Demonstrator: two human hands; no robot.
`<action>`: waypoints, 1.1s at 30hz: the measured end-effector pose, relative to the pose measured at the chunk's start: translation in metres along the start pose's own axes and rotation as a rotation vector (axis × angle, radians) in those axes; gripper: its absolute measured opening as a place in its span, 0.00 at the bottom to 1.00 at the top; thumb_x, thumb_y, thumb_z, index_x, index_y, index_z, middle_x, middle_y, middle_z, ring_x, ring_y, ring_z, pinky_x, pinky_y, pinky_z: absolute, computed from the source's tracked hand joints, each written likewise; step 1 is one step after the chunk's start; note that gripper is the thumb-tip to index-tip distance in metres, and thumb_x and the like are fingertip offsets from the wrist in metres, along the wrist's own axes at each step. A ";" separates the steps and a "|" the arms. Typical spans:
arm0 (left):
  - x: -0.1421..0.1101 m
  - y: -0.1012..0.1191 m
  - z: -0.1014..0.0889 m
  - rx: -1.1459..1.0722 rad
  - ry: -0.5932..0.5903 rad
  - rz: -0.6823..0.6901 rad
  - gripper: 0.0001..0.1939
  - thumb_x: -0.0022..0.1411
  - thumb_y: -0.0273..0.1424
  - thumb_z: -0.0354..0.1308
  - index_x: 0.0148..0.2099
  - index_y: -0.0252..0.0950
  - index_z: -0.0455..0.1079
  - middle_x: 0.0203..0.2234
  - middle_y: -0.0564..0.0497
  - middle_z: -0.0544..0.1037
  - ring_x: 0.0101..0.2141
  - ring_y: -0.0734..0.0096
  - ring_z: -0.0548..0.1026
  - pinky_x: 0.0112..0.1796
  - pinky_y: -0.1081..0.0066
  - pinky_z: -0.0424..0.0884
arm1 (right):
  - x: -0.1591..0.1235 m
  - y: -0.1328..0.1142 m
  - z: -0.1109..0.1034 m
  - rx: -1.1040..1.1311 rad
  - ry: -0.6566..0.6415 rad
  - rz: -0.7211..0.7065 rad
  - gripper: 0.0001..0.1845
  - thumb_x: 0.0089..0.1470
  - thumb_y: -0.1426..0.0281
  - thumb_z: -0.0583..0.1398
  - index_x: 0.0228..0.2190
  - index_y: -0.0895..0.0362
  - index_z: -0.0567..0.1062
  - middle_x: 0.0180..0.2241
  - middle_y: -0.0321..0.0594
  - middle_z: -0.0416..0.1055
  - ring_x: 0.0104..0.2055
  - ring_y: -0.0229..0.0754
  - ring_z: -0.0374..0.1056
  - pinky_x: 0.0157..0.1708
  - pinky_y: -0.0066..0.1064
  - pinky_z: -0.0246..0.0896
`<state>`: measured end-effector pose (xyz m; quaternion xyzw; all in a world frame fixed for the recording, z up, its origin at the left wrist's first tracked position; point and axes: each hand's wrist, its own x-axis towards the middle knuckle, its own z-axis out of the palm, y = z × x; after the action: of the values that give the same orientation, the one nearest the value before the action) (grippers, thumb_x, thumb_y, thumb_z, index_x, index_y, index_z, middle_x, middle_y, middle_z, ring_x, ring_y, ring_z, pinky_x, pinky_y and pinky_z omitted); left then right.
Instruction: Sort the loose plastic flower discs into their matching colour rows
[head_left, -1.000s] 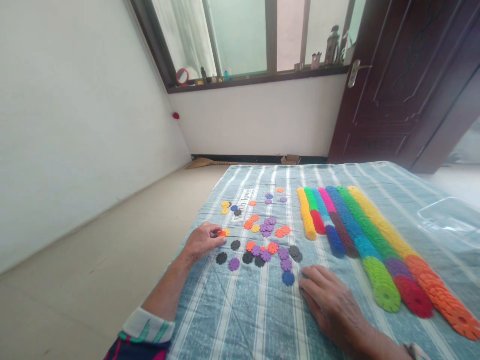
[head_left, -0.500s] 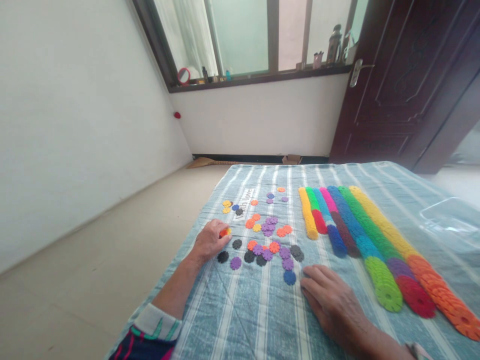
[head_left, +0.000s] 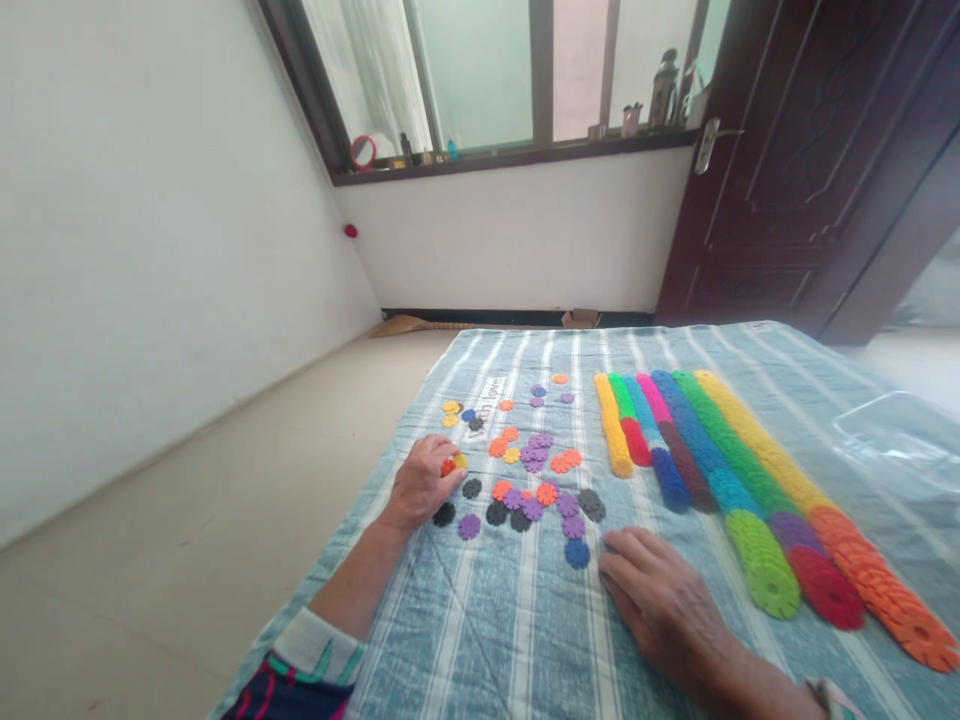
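Observation:
My left hand (head_left: 426,484) is at the left side of the bed-like surface, its thumb and fingertips closed around a yellow notched plastic disc (head_left: 461,461). Orange shows beside that disc, partly hidden by the fingers. Near this hand lie two dark discs, one a black disc (head_left: 444,514), and a purple disc (head_left: 469,526). My right hand (head_left: 664,600) rests palm down on the striped cloth (head_left: 480,620), fingers lying flat and holding nothing. Just left of its fingertips is a blue disc (head_left: 577,553). Loose purple, orange and black discs are scattered between the hands.
Long overlapping rows of coloured discs lie on the right, among them a green row (head_left: 739,440) and an orange stretch (head_left: 885,585). Beyond them sits a clear plastic container (head_left: 896,440). A window ledge (head_left: 517,158) and a dark red door (head_left: 787,170) stand behind.
My left fingers have shifted slightly, and more of the yellow disc shows. The right hand stays on the cloth. The whole view has moved a little.

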<state>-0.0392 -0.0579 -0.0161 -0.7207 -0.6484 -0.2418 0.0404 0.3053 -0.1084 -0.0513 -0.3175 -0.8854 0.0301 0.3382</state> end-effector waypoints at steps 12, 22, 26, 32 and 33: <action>-0.003 0.012 0.006 -0.033 0.015 0.045 0.12 0.58 0.31 0.55 0.44 0.36 0.73 0.39 0.44 0.78 0.43 0.59 0.73 0.48 0.61 0.69 | 0.001 0.000 -0.001 0.018 -0.005 0.003 0.14 0.63 0.76 0.49 0.31 0.56 0.72 0.33 0.42 0.69 0.38 0.45 0.64 0.39 0.36 0.60; 0.022 0.048 0.017 -0.056 -0.115 0.171 0.13 0.56 0.27 0.56 0.44 0.40 0.72 0.40 0.48 0.78 0.45 0.61 0.73 0.49 0.63 0.69 | 0.002 0.000 0.002 0.033 0.007 0.022 0.13 0.62 0.76 0.50 0.31 0.56 0.71 0.34 0.42 0.69 0.39 0.44 0.63 0.40 0.36 0.60; 0.034 0.062 0.023 0.032 -0.247 0.172 0.13 0.55 0.23 0.53 0.42 0.39 0.72 0.40 0.47 0.77 0.44 0.61 0.73 0.47 0.64 0.69 | 0.003 -0.001 0.001 0.014 0.004 0.027 0.13 0.61 0.77 0.50 0.28 0.56 0.70 0.32 0.41 0.68 0.37 0.43 0.63 0.39 0.34 0.60; 0.041 0.059 0.023 0.012 -0.301 0.145 0.12 0.53 0.25 0.54 0.41 0.39 0.72 0.39 0.48 0.77 0.43 0.61 0.73 0.45 0.65 0.68 | 0.005 -0.001 0.001 0.013 0.010 0.022 0.13 0.61 0.77 0.50 0.28 0.56 0.70 0.32 0.41 0.67 0.37 0.43 0.62 0.38 0.34 0.59; 0.042 0.058 0.022 -0.006 -0.307 0.153 0.12 0.53 0.25 0.55 0.41 0.39 0.72 0.39 0.48 0.77 0.43 0.61 0.73 0.45 0.65 0.68 | 0.005 -0.001 0.001 0.019 0.005 0.023 0.13 0.61 0.77 0.50 0.28 0.57 0.70 0.32 0.41 0.67 0.37 0.43 0.62 0.38 0.34 0.59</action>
<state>0.0242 -0.0205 -0.0044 -0.7965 -0.5896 -0.1272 -0.0431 0.3013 -0.1060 -0.0489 -0.3245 -0.8805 0.0416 0.3430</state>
